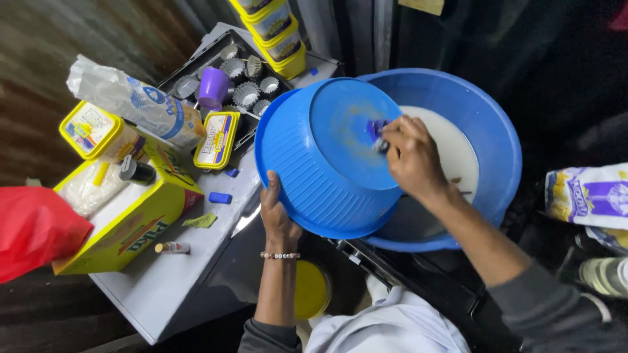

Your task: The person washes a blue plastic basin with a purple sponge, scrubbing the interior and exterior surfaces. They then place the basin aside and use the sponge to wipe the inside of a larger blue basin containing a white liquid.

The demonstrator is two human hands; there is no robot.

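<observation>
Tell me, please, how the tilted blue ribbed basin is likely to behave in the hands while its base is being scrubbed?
The ribbed basin looks like thin plastic, so probably light and slightly flexible. Its base looks wet, and milky water fills the larger basin beneath, so it may be slippery. Only the left hand steadies its rim while the right hand scrubs, so it could swivel or slide.

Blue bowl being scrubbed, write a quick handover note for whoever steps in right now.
Left hand: grips the rim of the tipped blue bowl, holding it on its side.
Right hand: presses a small purple scrubber against the bowl's outside base.
The bowl leans over a larger blue basin that holds cloudy water.
Done: part of the base looks rubbed; brownish smears show beside the scrubber.
Left: the rest of the base and ribbed sides; inside is hidden.
Nearby: metal tart moulds in a tray and margarine tubs on the grey table.
</observation>
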